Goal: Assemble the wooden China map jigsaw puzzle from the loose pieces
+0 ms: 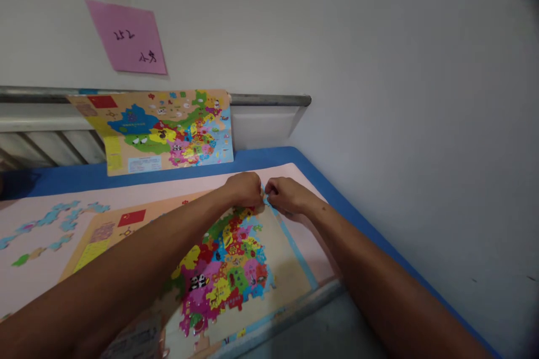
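Both my hands meet at the upper right corner of a partly filled jigsaw puzzle, a colourful map in a flat tray. My left hand is closed, its fingertips bent down onto the puzzle's top edge. Just to the right, my right hand is closed too, thumb and fingers pinched over the tray's corner. A small patch of light blue puzzle shows between the fingertips. Whether either hand grips a piece is hidden by the fingers.
Loose, mostly light blue puzzle pieces lie on the pink surface at left. A printed reference map hangs over the metal rail at the back. A pink note is on the wall, and another wall borders the right side.
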A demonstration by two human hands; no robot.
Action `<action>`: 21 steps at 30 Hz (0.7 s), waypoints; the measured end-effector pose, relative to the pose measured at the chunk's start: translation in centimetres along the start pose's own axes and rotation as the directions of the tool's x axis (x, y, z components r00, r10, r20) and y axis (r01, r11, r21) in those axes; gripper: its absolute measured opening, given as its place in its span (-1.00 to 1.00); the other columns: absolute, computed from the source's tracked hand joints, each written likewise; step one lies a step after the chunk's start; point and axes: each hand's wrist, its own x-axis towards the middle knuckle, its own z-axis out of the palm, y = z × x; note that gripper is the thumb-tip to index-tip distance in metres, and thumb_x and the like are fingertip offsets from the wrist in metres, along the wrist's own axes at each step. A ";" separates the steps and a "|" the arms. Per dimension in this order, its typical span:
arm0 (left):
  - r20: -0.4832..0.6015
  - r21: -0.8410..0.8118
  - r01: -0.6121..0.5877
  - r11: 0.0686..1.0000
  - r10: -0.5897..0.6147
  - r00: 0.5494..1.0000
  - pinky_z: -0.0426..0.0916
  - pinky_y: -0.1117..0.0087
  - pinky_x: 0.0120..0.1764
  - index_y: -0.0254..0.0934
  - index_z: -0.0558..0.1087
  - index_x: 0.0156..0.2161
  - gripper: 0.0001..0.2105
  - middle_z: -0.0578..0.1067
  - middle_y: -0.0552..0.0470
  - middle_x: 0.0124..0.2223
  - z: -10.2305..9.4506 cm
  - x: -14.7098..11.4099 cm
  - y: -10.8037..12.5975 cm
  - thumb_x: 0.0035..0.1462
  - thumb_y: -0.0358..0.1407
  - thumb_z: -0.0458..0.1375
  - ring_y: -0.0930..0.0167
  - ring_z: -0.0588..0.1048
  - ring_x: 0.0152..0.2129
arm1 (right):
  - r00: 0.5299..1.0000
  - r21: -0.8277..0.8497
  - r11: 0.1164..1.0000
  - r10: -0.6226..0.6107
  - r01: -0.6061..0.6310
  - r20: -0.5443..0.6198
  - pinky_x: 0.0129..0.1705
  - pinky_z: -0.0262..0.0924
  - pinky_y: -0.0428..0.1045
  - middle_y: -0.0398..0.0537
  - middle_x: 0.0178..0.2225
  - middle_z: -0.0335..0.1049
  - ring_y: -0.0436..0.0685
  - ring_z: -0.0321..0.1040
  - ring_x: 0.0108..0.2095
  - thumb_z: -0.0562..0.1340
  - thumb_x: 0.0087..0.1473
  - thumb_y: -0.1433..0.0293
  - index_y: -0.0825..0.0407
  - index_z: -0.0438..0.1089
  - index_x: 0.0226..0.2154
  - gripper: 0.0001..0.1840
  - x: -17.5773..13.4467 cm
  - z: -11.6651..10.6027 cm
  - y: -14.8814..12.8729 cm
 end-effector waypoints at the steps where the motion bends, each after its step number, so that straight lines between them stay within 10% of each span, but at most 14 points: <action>1: 0.017 -0.007 0.000 1.000 0.000 1.000 0.29 0.37 -0.46 -0.21 0.61 -0.42 -0.80 0.58 -0.02 -0.43 -0.2 0.1 -0.1 -0.25 -0.21 0.33 0.27 0.52 -0.46 | 1.000 0.006 1.000 -0.001 0.001 0.006 -0.42 0.02 -0.11 -0.09 -0.34 0.51 0.05 0.35 -0.38 0.21 -0.05 0.58 0.04 0.51 -0.26 -0.73 0.0 0.0 0.0; 16: -0.027 -0.024 0.005 1.000 -0.006 1.000 0.25 0.38 -0.45 -0.17 0.60 -0.31 -0.77 0.62 0.01 -0.33 0.4 -0.6 -1.6 -0.11 -0.14 0.29 0.30 0.54 -0.39 | 0.993 -0.032 0.992 -0.118 0.118 -0.002 -0.35 0.07 -0.12 -0.12 -0.31 0.50 0.05 0.35 -0.33 0.22 0.00 0.55 0.03 0.50 -0.24 -0.75 0.1 0.7 0.1; 21: -0.117 0.002 0.003 1.000 -0.003 0.993 0.30 0.34 -0.30 -0.15 0.58 -0.24 -0.81 0.63 -0.01 -0.17 -0.5 -4.4 -3.2 0.11 -0.28 0.12 0.24 0.56 -0.22 | 0.972 -0.128 0.964 -0.235 0.233 -0.002 -0.13 0.13 -0.07 0.00 -0.14 0.46 0.12 0.35 -0.16 0.19 0.14 0.54 0.04 0.51 -0.15 -0.75 -1.0 0.1 -0.4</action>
